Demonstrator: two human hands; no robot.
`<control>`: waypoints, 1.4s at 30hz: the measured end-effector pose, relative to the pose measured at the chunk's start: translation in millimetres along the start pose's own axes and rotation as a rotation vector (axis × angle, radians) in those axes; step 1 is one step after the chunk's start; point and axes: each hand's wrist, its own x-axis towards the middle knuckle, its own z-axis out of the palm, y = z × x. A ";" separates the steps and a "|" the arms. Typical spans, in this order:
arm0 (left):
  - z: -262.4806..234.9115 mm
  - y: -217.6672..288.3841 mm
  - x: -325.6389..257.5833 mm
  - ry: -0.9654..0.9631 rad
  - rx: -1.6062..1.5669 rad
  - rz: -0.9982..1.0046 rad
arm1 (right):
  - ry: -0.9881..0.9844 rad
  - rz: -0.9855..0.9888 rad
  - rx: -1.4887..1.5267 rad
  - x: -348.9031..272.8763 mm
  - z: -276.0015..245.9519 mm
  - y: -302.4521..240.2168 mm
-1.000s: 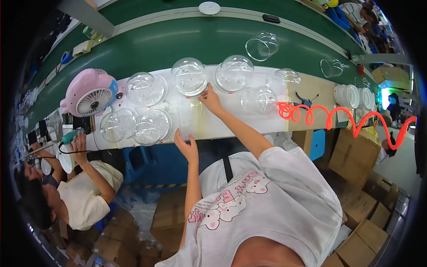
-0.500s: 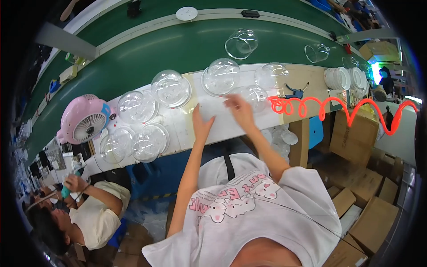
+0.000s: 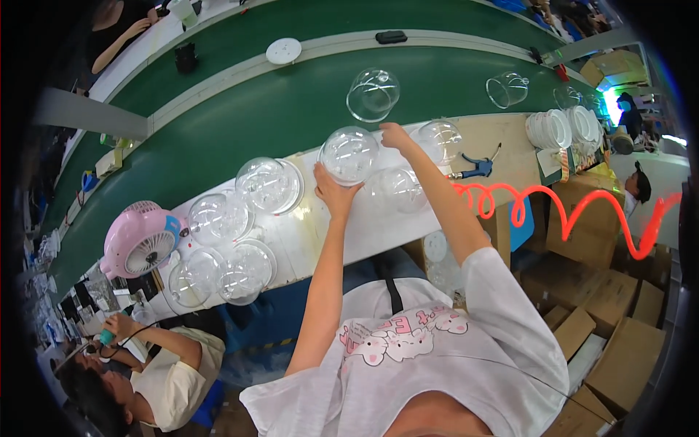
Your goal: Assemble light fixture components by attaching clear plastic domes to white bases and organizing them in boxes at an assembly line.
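Observation:
A clear dome (image 3: pixel 349 154) on a white round base rests on the white worktop in front of me. My left hand (image 3: pixel 335 192) curves around its near left edge, thumb and fingers apart along the rim. My right hand (image 3: pixel 395 137) is at the dome's far right side with its fingers curled; whether the fingertips grip anything is hidden. Just beyond that hand, a clear cup-shaped cover (image 3: pixel 373 95) lies on the green belt. Under my right forearm is another clear dome (image 3: pixel 399 191), partly hidden, and past the forearm stands one more clear dome (image 3: pixel 440 141).
Several clear domes (image 3: pixel 266 186) on white bases line the worktop to the left, near a pink fan (image 3: pixel 142 239). A blue air gun (image 3: pixel 477 167) with a coiled red hose (image 3: pixel 575 207) lies right, before stacked white discs (image 3: pixel 550 130). A co-worker (image 3: pixel 164 364) sits at left.
My left hand has come onto the dome's near edge. My right hand has moved farther out, to the dome's far right side. The whole view has shifted slightly.

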 end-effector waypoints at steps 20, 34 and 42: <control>-63.1 -25.8 -109.9 0.123 -0.187 -0.257 | -0.973 -0.513 -0.568 -64.9 76.1 -46.0; -115.7 -116.7 -148.6 0.285 0.246 -0.101 | 0.623 -0.541 -0.616 -3.1 -47.4 -169.5; -118.7 -58.8 -200.0 0.326 -0.060 -0.321 | 0.317 -0.604 -0.612 16.8 -44.2 -130.1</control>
